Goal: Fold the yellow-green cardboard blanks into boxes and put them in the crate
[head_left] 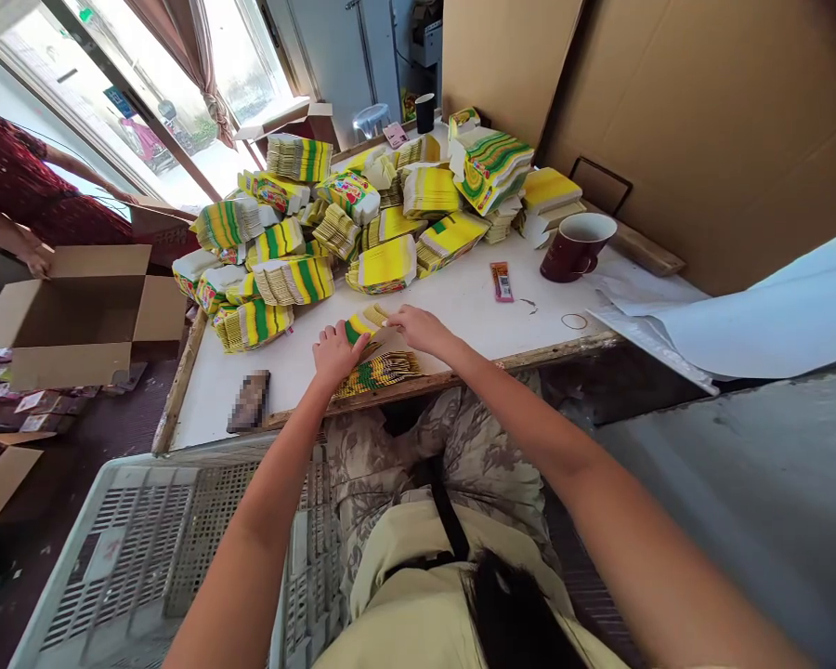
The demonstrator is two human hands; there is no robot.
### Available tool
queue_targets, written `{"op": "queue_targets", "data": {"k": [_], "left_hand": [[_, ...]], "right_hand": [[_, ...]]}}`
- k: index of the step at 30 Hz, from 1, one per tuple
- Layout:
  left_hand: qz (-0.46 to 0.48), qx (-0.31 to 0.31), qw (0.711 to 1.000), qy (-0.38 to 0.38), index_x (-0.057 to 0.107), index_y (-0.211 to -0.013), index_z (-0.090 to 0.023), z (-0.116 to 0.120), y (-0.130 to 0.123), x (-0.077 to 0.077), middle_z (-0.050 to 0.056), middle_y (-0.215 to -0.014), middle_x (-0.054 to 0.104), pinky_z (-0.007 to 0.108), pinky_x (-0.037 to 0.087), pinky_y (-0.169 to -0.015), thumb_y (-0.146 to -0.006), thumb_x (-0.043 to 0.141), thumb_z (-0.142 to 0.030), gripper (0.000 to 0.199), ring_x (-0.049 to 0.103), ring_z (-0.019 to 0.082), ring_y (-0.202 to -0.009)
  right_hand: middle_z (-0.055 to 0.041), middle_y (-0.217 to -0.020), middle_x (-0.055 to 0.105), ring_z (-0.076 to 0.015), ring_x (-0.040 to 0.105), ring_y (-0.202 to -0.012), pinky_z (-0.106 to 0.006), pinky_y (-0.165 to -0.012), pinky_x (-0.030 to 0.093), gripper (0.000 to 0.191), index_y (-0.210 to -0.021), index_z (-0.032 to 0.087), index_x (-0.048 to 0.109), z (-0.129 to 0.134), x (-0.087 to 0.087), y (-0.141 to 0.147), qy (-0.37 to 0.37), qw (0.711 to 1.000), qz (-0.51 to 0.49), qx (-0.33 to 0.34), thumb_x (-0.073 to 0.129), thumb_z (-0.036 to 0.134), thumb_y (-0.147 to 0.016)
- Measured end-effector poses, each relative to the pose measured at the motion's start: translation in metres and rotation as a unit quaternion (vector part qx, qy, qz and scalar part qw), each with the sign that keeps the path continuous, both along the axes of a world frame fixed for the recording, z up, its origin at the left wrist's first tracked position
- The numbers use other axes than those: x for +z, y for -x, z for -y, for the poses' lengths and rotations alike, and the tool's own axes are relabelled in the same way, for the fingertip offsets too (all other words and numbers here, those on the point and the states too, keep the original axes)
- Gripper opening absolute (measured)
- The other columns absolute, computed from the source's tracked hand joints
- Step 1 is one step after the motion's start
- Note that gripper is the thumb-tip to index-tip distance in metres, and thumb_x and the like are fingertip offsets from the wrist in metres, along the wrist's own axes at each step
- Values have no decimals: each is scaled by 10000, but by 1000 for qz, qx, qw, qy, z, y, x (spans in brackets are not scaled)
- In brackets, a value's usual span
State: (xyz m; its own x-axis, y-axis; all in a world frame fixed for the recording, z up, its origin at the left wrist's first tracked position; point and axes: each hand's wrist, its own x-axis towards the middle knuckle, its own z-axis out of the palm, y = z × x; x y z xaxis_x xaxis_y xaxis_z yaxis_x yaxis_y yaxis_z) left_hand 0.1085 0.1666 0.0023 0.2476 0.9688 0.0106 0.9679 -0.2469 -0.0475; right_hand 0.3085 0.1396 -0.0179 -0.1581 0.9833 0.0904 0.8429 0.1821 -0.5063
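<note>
My left hand (338, 355) lies with its fingers spread over the left end of a small bundle of yellow and green paper packets (366, 322), thumb apart from the fingers. At the right end of that bundle, my right hand (420, 329) pinches its edge between thumb and fingers. Just nearer to me, along the table's front edge, lies a fanned row of packets (383, 370) with yellow, green and dark edges. Beyond both hands rises a large heap of bundled packets (386, 263), printed yellow, green and white. My fingers hide part of the bundle.
A phone (249, 401) lies at the table's left front. On the right are a small orange packet (502, 282), a dark red mug (578, 247) and a rubber band (574, 321). A plastic crate (122, 469) stands below. Another person's hand (38, 260) touches an open carton (76, 364).
</note>
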Motion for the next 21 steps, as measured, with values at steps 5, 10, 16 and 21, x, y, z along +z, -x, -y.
{"op": "queue_targets", "data": {"k": [5, 10, 16, 21], "left_hand": [[-1, 7, 1000, 6, 424, -1352, -202, 0, -1, 1, 170, -1280, 550, 418, 439, -911, -935, 298, -664, 635, 497, 323, -1207], [7, 4, 1000, -1, 430, -1347, -196, 0, -1, 0, 171, -1274, 557, 410, 442, -906, -931, 306, -671, 644, 502, 322, -1198], [4, 1, 1000, 0, 425, -1349, -190, 0, 0, 0, 162, -1272, 561, 409, 446, -908, -934, 305, -669, 645, 502, 317, -1201], [8, -9, 1000, -4, 426, -1335, -180, 0, 0, -2, 177, -1270, 557, 423, 437, -922, -924, 289, -692, 670, 495, 328, -1209]], "right_hand": [[-109, -1165, 627, -239, 534, -1089, -313, -902, 400, 338, -1111, 202, 726, 10, -6, 6, -40, 999, 34, -10, 416, 255, -986], [-119, -1107, 659, -236, 549, -1054, -315, -917, 377, 296, -1043, 168, 729, 6, -3, 7, -45, 998, 51, 3, 447, 216, -964], [-165, -1101, 691, -268, 624, -993, -325, -843, 423, 301, -1142, 125, 660, -7, -3, 19, -26, 998, 39, -39, 503, 226, -906], [-233, -1117, 694, -329, 639, -1051, -379, -886, 452, 330, -1112, 100, 681, -13, -6, 32, 16, 997, 10, -78, 491, 271, -903]]}}
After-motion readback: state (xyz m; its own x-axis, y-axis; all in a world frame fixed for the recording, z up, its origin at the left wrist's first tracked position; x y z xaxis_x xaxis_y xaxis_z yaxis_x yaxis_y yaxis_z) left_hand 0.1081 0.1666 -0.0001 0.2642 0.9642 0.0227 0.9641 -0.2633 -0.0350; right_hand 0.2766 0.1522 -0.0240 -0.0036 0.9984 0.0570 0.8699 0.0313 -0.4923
